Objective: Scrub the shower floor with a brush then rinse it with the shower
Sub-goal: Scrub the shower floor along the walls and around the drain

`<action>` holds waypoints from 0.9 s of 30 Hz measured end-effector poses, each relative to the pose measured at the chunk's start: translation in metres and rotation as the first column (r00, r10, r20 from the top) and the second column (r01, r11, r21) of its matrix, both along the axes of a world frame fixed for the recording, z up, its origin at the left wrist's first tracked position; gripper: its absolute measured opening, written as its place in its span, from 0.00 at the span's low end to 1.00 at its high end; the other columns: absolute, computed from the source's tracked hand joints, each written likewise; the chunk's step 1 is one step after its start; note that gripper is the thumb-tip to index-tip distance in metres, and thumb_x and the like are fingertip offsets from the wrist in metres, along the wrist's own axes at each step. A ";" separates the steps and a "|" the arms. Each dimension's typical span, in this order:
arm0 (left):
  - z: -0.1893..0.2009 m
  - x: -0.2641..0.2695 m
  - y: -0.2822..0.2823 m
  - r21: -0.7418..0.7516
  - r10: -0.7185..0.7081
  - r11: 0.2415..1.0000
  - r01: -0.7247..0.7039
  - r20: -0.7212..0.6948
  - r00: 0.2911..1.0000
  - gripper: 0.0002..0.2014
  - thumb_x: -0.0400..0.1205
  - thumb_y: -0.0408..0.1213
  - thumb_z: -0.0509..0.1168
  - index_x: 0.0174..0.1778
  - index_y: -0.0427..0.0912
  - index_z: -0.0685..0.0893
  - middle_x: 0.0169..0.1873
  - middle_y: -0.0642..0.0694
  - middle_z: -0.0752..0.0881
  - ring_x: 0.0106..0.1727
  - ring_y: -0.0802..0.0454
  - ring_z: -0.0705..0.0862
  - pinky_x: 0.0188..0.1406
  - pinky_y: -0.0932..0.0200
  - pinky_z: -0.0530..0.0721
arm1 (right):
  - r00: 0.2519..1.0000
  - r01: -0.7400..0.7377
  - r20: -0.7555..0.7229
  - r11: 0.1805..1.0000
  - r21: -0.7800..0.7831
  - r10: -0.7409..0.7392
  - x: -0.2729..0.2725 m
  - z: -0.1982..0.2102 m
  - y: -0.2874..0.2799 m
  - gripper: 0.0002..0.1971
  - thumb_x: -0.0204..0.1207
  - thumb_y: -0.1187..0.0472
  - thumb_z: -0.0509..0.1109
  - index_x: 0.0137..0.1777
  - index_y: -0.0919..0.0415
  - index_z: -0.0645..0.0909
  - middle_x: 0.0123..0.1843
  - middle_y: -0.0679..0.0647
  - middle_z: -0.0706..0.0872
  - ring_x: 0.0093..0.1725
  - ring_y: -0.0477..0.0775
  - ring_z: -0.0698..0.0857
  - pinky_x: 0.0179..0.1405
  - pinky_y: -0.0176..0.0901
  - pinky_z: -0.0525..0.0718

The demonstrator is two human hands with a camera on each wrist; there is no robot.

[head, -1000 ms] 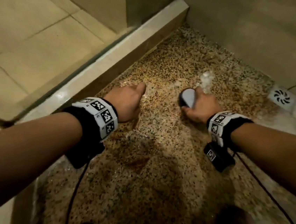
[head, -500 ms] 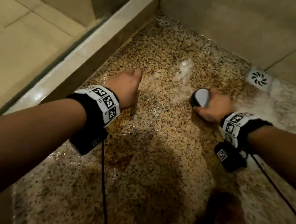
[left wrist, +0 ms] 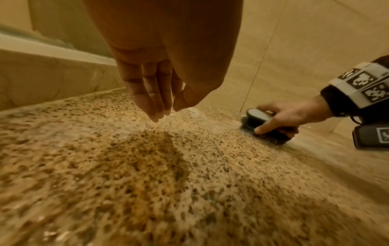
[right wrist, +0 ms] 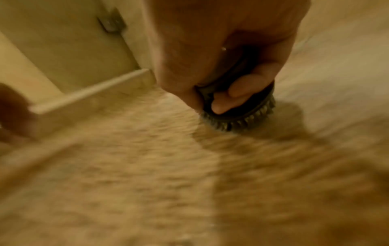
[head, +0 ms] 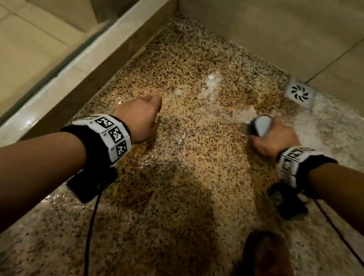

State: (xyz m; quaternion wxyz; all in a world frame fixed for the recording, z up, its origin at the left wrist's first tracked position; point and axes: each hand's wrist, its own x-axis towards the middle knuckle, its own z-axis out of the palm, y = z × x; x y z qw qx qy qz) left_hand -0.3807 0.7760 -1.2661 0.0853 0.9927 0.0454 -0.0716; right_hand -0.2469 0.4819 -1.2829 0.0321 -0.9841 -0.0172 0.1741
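The speckled shower floor (head: 183, 200) is wet, with white foam (head: 213, 81) near the back. My right hand (head: 273, 139) grips a dark scrub brush (head: 259, 124) with a pale top, bristles down on the floor close to the right wall. The left wrist view shows the brush (left wrist: 263, 126) flat on the floor under the right hand's (left wrist: 294, 116) curled fingers. In the blurred right wrist view my fingers (right wrist: 242, 86) wrap the brush (right wrist: 238, 114). My left hand (head: 141, 119) hovers just above the floor at centre left, holding nothing, its fingers (left wrist: 147, 99) hanging straight down and relaxed.
A square white drain (head: 298, 93) sits at the foot of the right wall. A raised stone curb (head: 79, 65) borders the floor on the left, tiled walls (head: 276, 15) at the back and right. My feet (head: 266, 261) stand at the near edge. Cables (head: 90, 237) hang from both wrists.
My right hand has slid the brush to the right, toward the drain, leaving foam behind it. The left hand has stayed roughly in place above the floor.
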 end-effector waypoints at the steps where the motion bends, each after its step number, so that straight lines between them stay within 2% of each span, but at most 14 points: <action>1: 0.001 0.000 0.003 -0.001 -0.014 1.000 0.014 -0.008 1.000 0.14 0.81 0.39 0.60 0.59 0.37 0.72 0.53 0.36 0.81 0.48 0.38 0.82 0.40 0.51 0.79 | 1.000 0.006 0.025 0.999 -0.054 -0.005 0.004 0.007 -0.010 0.39 0.72 0.42 0.72 0.75 0.64 0.63 0.62 0.71 0.82 0.57 0.71 0.84 0.49 0.50 0.83; 2: 0.002 0.001 0.007 0.003 -0.021 1.000 0.021 -0.006 1.000 0.14 0.80 0.38 0.61 0.59 0.36 0.72 0.51 0.36 0.81 0.47 0.38 0.82 0.40 0.50 0.81 | 0.999 0.001 0.050 0.998 -0.064 0.003 0.004 0.009 -0.009 0.39 0.73 0.43 0.72 0.75 0.65 0.62 0.62 0.72 0.82 0.58 0.72 0.83 0.50 0.51 0.83; 4: 0.005 0.005 0.013 0.010 -0.007 1.000 0.007 0.020 1.000 0.13 0.79 0.35 0.60 0.58 0.35 0.72 0.49 0.35 0.82 0.44 0.39 0.82 0.39 0.49 0.83 | 0.997 -0.056 0.060 0.996 0.063 0.052 -0.009 0.007 0.017 0.37 0.74 0.44 0.72 0.74 0.64 0.63 0.60 0.69 0.83 0.56 0.69 0.84 0.47 0.47 0.82; 7: 0.005 0.007 0.011 0.013 0.037 0.999 -0.038 0.018 0.999 0.14 0.79 0.36 0.61 0.58 0.36 0.72 0.49 0.35 0.82 0.45 0.38 0.82 0.39 0.50 0.82 | 0.978 -0.128 -0.106 0.915 0.383 0.182 -0.053 -0.002 0.097 0.32 0.75 0.47 0.72 0.74 0.54 0.61 0.50 0.57 0.85 0.40 0.56 0.87 0.30 0.37 0.84; 8: 0.005 0.006 0.010 0.017 0.045 0.999 -0.045 0.004 0.999 0.15 0.79 0.39 0.62 0.59 0.36 0.72 0.50 0.35 0.81 0.46 0.38 0.83 0.39 0.50 0.81 | 0.953 -0.195 -0.135 0.887 0.419 0.273 -0.071 -0.008 0.124 0.33 0.74 0.46 0.72 0.74 0.52 0.60 0.49 0.56 0.84 0.40 0.56 0.87 0.30 0.39 0.85; 11: 0.002 0.005 0.012 0.054 0.039 0.998 -0.038 -0.024 0.999 0.18 0.80 0.45 0.63 0.58 0.36 0.71 0.52 0.34 0.81 0.50 0.36 0.82 0.40 0.50 0.78 | 0.884 -0.369 -0.160 0.865 0.340 0.440 -0.100 -0.016 0.164 0.37 0.74 0.43 0.70 0.76 0.54 0.57 0.53 0.58 0.81 0.52 0.64 0.84 0.47 0.48 0.84; 14: 0.002 -0.002 0.026 0.071 0.092 0.993 -0.091 -0.002 0.996 0.16 0.80 0.42 0.63 0.58 0.34 0.72 0.52 0.32 0.82 0.50 0.35 0.82 0.42 0.47 0.80 | 0.953 -0.215 -0.146 0.932 0.292 0.266 -0.063 -0.021 0.130 0.33 0.72 0.42 0.71 0.72 0.54 0.63 0.46 0.53 0.81 0.41 0.56 0.84 0.37 0.41 0.85; 15: 0.001 -0.006 0.028 0.057 0.102 0.993 -0.101 -0.011 0.995 0.16 0.80 0.41 0.62 0.57 0.34 0.72 0.52 0.32 0.82 0.49 0.34 0.83 0.43 0.46 0.82 | 0.977 -0.149 -0.116 0.960 0.239 0.181 -0.041 -0.019 0.108 0.34 0.72 0.39 0.71 0.72 0.56 0.65 0.48 0.55 0.83 0.42 0.57 0.85 0.38 0.41 0.85; 17: 0.002 -0.010 0.031 0.054 0.098 0.994 -0.096 -0.039 0.994 0.15 0.80 0.39 0.61 0.58 0.34 0.72 0.53 0.32 0.81 0.50 0.34 0.82 0.44 0.46 0.81 | 0.997 -0.072 -0.029 0.995 0.075 0.075 -0.003 -0.007 0.069 0.39 0.72 0.37 0.69 0.74 0.62 0.65 0.59 0.65 0.84 0.54 0.66 0.85 0.50 0.48 0.85; 19: 0.007 -0.012 0.036 0.080 0.096 0.993 -0.090 -0.075 0.993 0.15 0.79 0.38 0.61 0.59 0.35 0.72 0.54 0.33 0.81 0.52 0.35 0.83 0.43 0.48 0.80 | 0.995 -0.097 0.030 0.995 -0.019 0.097 0.012 0.008 0.060 0.37 0.74 0.41 0.70 0.74 0.63 0.63 0.61 0.69 0.82 0.58 0.70 0.83 0.53 0.53 0.83; 21: 0.011 -0.011 0.042 0.116 0.107 0.988 -0.100 -0.061 0.992 0.15 0.78 0.37 0.62 0.59 0.36 0.72 0.54 0.34 0.82 0.51 0.36 0.83 0.42 0.48 0.81 | 0.977 -0.207 0.066 0.975 0.083 0.202 0.003 0.013 0.086 0.34 0.75 0.41 0.70 0.71 0.61 0.64 0.54 0.63 0.82 0.48 0.64 0.82 0.45 0.48 0.82; 23: 0.016 -0.012 0.045 0.128 0.142 0.982 -0.136 -0.037 0.989 0.15 0.78 0.37 0.62 0.59 0.37 0.72 0.54 0.34 0.83 0.50 0.35 0.84 0.40 0.48 0.82 | 0.954 -0.287 -0.001 0.918 0.274 0.299 -0.030 0.011 0.138 0.34 0.74 0.40 0.70 0.72 0.57 0.63 0.51 0.57 0.82 0.45 0.58 0.83 0.44 0.47 0.87; 25: 0.018 -0.018 0.047 0.156 0.202 0.969 -0.194 -0.040 0.978 0.16 0.79 0.39 0.62 0.60 0.37 0.71 0.54 0.34 0.83 0.52 0.34 0.84 0.38 0.50 0.78 | 0.908 -0.360 -0.064 0.848 0.389 0.415 -0.073 0.004 0.193 0.35 0.72 0.43 0.71 0.73 0.55 0.61 0.54 0.58 0.83 0.49 0.62 0.85 0.50 0.52 0.88; 27: 0.019 -0.029 0.054 0.228 0.294 0.932 -0.281 -0.023 0.956 0.17 0.81 0.40 0.60 0.61 0.35 0.69 0.53 0.32 0.83 0.51 0.32 0.84 0.36 0.51 0.74 | 0.844 -0.442 -0.121 0.804 0.398 0.523 -0.106 0.000 0.229 0.35 0.73 0.46 0.71 0.75 0.55 0.59 0.59 0.62 0.82 0.57 0.67 0.83 0.55 0.53 0.83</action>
